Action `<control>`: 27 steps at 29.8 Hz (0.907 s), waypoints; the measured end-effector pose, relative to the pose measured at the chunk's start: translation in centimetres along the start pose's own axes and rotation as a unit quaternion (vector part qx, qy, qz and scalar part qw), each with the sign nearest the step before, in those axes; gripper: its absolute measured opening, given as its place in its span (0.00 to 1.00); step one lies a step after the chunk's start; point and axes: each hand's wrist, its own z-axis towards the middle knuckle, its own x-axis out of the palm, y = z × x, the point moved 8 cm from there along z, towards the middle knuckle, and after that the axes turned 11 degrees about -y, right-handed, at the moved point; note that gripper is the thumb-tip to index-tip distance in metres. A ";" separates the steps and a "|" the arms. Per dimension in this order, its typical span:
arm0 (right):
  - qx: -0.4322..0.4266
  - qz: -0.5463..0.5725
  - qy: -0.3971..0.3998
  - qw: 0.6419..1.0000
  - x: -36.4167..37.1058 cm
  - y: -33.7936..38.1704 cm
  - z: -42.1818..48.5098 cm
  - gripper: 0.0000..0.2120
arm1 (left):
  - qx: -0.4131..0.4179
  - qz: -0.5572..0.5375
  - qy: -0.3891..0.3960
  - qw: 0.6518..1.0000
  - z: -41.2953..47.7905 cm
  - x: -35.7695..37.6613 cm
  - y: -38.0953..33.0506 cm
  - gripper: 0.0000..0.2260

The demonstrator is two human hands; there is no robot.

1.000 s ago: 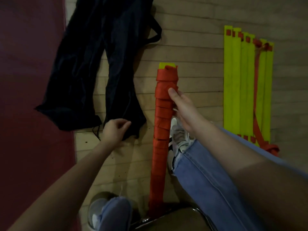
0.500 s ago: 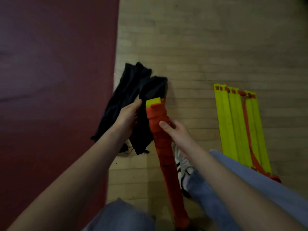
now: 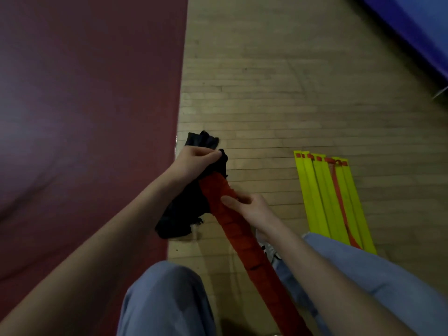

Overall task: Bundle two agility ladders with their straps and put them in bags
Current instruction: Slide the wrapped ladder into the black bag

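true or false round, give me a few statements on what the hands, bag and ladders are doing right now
1. The left hand grips the black bag. True.
2. The right hand is empty. False: it holds the orange-wrapped bundle.
3. The bundle's far end is covered by the bag. True.
4. The second ladder is in a bag. False: it lies flat on the wooden floor, unbagged.

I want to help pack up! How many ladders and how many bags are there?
Ladders: 2, the orange-wrapped ladder in the right hand and the yellow ladder on the floor.
Bags: 1, the black bag in the left hand.
Total: 3.
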 end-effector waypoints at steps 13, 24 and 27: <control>-0.073 -0.028 -0.005 0.997 -1.2 3.6 -7.5 0.11 | 0.117 0.024 -0.058 0.991 -11.3 -0.8 -3.2 0.14; -0.137 -0.047 0.008 0.989 -1.0 4.6 -11.6 0.08 | -0.026 -0.061 -0.246 0.967 -15.9 -3.6 0.8 0.24; -0.201 -0.020 0.007 0.979 -0.9 9.1 -14.1 0.02 | -0.047 -0.073 -0.188 0.978 -16.4 -3.9 -2.1 0.28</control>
